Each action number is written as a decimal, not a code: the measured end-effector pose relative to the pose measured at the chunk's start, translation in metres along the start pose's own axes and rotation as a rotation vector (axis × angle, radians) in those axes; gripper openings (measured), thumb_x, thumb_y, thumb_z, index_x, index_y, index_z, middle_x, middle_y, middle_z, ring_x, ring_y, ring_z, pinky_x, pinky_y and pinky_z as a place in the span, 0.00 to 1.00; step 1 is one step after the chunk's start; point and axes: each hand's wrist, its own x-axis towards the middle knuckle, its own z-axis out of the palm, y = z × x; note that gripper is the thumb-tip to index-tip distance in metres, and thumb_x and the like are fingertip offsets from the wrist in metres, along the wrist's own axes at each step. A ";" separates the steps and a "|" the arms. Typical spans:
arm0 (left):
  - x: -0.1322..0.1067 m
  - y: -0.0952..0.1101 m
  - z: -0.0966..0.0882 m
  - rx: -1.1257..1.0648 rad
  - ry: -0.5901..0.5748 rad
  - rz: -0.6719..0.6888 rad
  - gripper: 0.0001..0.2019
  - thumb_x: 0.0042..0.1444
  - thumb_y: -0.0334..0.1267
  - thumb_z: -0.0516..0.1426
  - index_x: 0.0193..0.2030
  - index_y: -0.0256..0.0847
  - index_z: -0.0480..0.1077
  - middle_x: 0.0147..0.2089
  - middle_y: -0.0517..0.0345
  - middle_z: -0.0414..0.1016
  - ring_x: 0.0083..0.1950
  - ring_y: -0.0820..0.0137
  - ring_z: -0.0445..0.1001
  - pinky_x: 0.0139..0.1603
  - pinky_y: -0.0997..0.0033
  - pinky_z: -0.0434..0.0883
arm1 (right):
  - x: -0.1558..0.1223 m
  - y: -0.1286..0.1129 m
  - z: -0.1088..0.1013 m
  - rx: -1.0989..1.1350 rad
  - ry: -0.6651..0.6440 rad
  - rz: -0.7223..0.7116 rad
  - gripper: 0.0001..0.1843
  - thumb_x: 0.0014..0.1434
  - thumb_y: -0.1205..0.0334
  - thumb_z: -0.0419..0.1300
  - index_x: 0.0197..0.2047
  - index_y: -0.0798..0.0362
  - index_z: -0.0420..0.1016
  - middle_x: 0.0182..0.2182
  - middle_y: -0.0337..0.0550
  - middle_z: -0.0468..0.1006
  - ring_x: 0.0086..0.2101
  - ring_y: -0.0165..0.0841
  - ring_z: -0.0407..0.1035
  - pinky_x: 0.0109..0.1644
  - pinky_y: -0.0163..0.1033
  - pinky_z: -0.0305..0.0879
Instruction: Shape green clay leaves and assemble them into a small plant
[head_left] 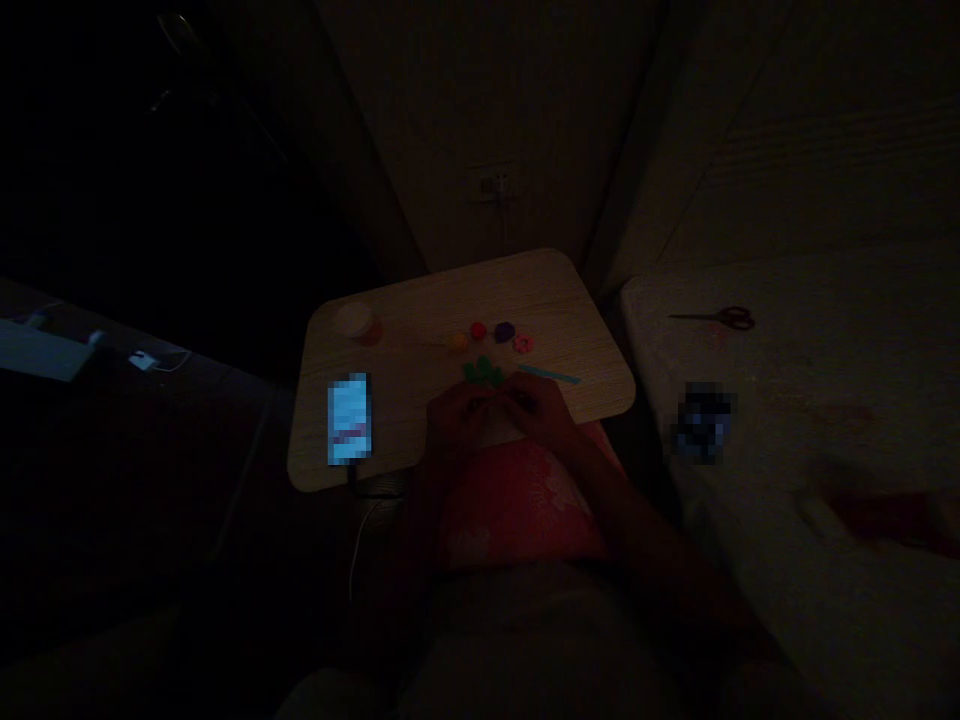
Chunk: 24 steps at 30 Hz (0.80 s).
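The room is very dark. My left hand [456,418] and my right hand [541,410] meet at the near edge of a small wooden lap table [420,300], fingers curled together over something too dark to make out. Just beyond them lies a green clay piece [482,371]. Farther back sit an orange lump [458,341], a red lump [478,330], a purple lump [504,331] and a pink flower-shaped piece [522,343]. A light blue strip [551,375] lies right of my fingers.
A lit phone [349,419] lies on the table's left with a cable hanging off. A small round container [358,322] stands at the back left. Red-handled scissors [720,318] lie on the pale surface to the right. A pink cushion [517,500] is under my arms.
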 end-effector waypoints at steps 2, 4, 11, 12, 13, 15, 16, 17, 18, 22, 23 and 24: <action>0.007 0.000 -0.002 0.005 0.002 -0.011 0.04 0.63 0.37 0.65 0.42 0.42 0.82 0.40 0.53 0.86 0.40 0.66 0.82 0.44 0.68 0.78 | 0.007 0.001 0.000 -0.014 0.001 -0.060 0.09 0.67 0.58 0.62 0.41 0.51 0.83 0.33 0.44 0.82 0.32 0.35 0.73 0.38 0.39 0.67; 0.014 -0.001 -0.003 0.016 0.006 -0.010 0.05 0.63 0.37 0.64 0.41 0.42 0.83 0.39 0.54 0.85 0.39 0.67 0.82 0.43 0.68 0.77 | 0.015 0.002 0.000 -0.035 0.007 -0.112 0.09 0.68 0.58 0.61 0.41 0.51 0.82 0.33 0.44 0.81 0.32 0.35 0.72 0.38 0.39 0.67; 0.023 -0.010 0.001 0.036 0.005 0.006 0.10 0.67 0.43 0.61 0.40 0.41 0.82 0.38 0.54 0.84 0.39 0.67 0.81 0.45 0.67 0.76 | 0.026 0.007 -0.001 -0.050 0.032 -0.160 0.13 0.71 0.57 0.58 0.35 0.51 0.79 0.30 0.43 0.78 0.30 0.34 0.69 0.37 0.39 0.64; 0.021 -0.010 0.002 0.040 -0.014 0.009 0.12 0.69 0.45 0.60 0.39 0.41 0.82 0.37 0.54 0.84 0.38 0.67 0.80 0.44 0.68 0.76 | 0.026 0.007 -0.001 -0.051 0.019 -0.154 0.15 0.71 0.58 0.57 0.33 0.51 0.78 0.29 0.42 0.77 0.30 0.33 0.68 0.37 0.39 0.64; 0.020 -0.011 0.002 0.045 -0.030 0.007 0.14 0.70 0.47 0.59 0.39 0.41 0.81 0.36 0.55 0.83 0.37 0.67 0.80 0.43 0.68 0.76 | 0.025 0.007 -0.001 -0.054 0.007 -0.146 0.16 0.71 0.58 0.57 0.31 0.51 0.76 0.29 0.42 0.76 0.29 0.33 0.68 0.36 0.39 0.63; 0.017 -0.011 0.003 0.058 -0.055 -0.004 0.18 0.71 0.49 0.56 0.38 0.41 0.81 0.35 0.54 0.83 0.37 0.67 0.79 0.42 0.68 0.75 | 0.024 0.006 -0.002 -0.061 -0.016 -0.124 0.17 0.71 0.58 0.57 0.29 0.51 0.74 0.27 0.42 0.75 0.28 0.32 0.67 0.36 0.38 0.62; 0.016 -0.011 0.004 0.064 -0.061 -0.008 0.19 0.72 0.49 0.56 0.38 0.40 0.81 0.35 0.54 0.83 0.36 0.67 0.79 0.42 0.68 0.75 | 0.023 0.006 -0.002 -0.062 -0.023 -0.113 0.17 0.71 0.58 0.57 0.29 0.51 0.74 0.27 0.41 0.75 0.28 0.32 0.66 0.35 0.38 0.62; 0.016 -0.011 0.004 0.066 -0.060 -0.008 0.18 0.72 0.49 0.56 0.38 0.40 0.81 0.35 0.54 0.83 0.37 0.67 0.80 0.43 0.68 0.76 | 0.023 0.006 -0.002 -0.059 -0.020 -0.104 0.17 0.71 0.58 0.57 0.29 0.51 0.74 0.27 0.41 0.75 0.28 0.32 0.67 0.35 0.38 0.62; 0.016 -0.012 0.005 0.067 -0.050 -0.009 0.18 0.72 0.48 0.56 0.38 0.40 0.81 0.36 0.54 0.84 0.38 0.66 0.80 0.44 0.67 0.76 | 0.023 0.006 -0.002 -0.052 -0.009 -0.095 0.16 0.70 0.58 0.58 0.30 0.51 0.75 0.27 0.41 0.76 0.28 0.32 0.67 0.35 0.38 0.63; 0.016 -0.016 0.006 0.049 0.040 0.006 0.10 0.68 0.43 0.61 0.42 0.42 0.83 0.41 0.52 0.86 0.42 0.65 0.83 0.47 0.64 0.79 | 0.021 0.008 -0.002 -0.004 0.068 -0.067 0.07 0.65 0.60 0.63 0.35 0.51 0.80 0.30 0.42 0.79 0.30 0.33 0.71 0.34 0.37 0.65; 0.015 -0.017 0.007 0.043 0.065 0.013 0.08 0.67 0.42 0.62 0.42 0.42 0.83 0.41 0.52 0.86 0.42 0.65 0.84 0.47 0.64 0.79 | 0.020 0.009 -0.002 0.002 0.075 -0.056 0.06 0.64 0.60 0.64 0.37 0.51 0.81 0.30 0.42 0.80 0.30 0.33 0.72 0.34 0.37 0.65; 0.015 -0.018 0.007 0.037 0.083 0.020 0.07 0.67 0.41 0.63 0.42 0.43 0.84 0.41 0.53 0.86 0.42 0.65 0.84 0.47 0.64 0.80 | 0.020 0.010 -0.002 0.005 0.077 -0.047 0.05 0.63 0.60 0.65 0.37 0.50 0.82 0.30 0.42 0.81 0.29 0.33 0.72 0.33 0.37 0.65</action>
